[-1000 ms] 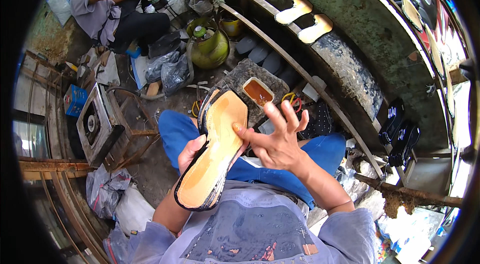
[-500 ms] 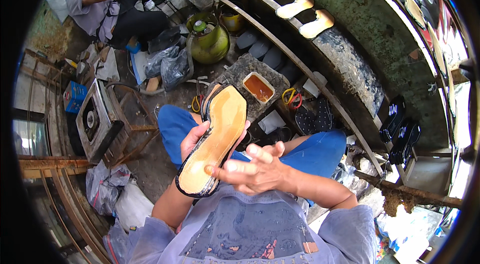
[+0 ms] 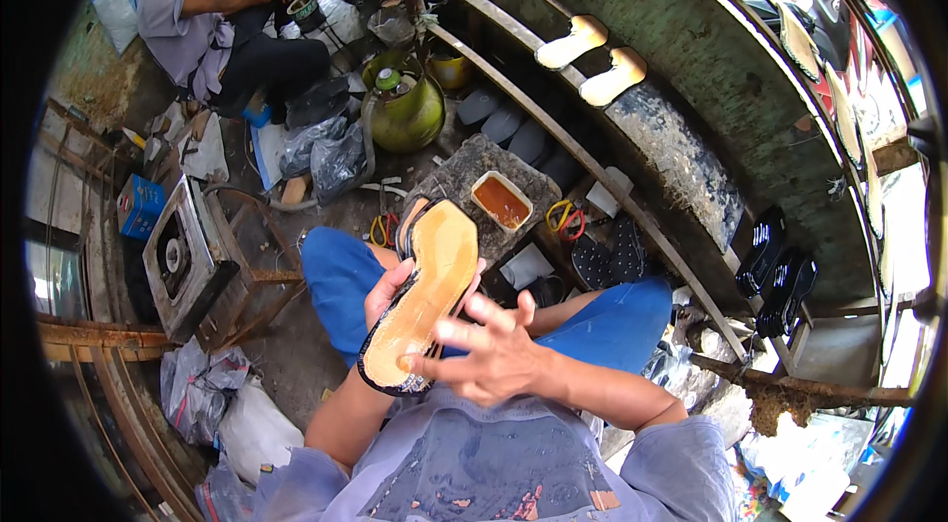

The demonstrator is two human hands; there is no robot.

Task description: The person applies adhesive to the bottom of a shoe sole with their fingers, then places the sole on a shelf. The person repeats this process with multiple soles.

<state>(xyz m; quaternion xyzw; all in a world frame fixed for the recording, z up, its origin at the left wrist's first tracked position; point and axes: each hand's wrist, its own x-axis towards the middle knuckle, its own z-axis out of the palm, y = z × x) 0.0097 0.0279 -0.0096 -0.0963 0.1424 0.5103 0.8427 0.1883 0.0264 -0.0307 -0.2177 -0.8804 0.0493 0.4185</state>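
My left hand (image 3: pixel 388 292) holds a sandal (image 3: pixel 444 250) over my lap, its tan inner side turned up. The thumb lies along one dark edge, and fingertips show at the opposite edge; the rest is hidden beneath. Black straps or trim show around the rim. Over the near, rounded end hovers my right hand (image 3: pixel 499 354), fingers spread and slightly blurred. One fingertip rests on the tan surface there, smeared with something brownish. Beyond the sandal, orange-brown glue-like liquid (image 3: pixel 502 201) fills a pale rectangular tray (image 3: pixel 530 216) on a rough slab (image 3: pixel 464 161).
Red- and yellow-handled scissors (image 3: pixel 565 219) lie right of the slab. A green gas cylinder (image 3: pixel 405 117) stands behind it, and a stove (image 3: pixel 178 257) at left. Tan soles (image 3: pixel 614 78) sit on a wooden rail. Black sandals (image 3: pixel 787 290) rest at right. Another person (image 3: pixel 193 18) sits far left.
The view has shifted slightly. My right fingertip still touches the sandal's near end, while the other fingers have spread and lifted somewhat. The sandal stays in my left hand.
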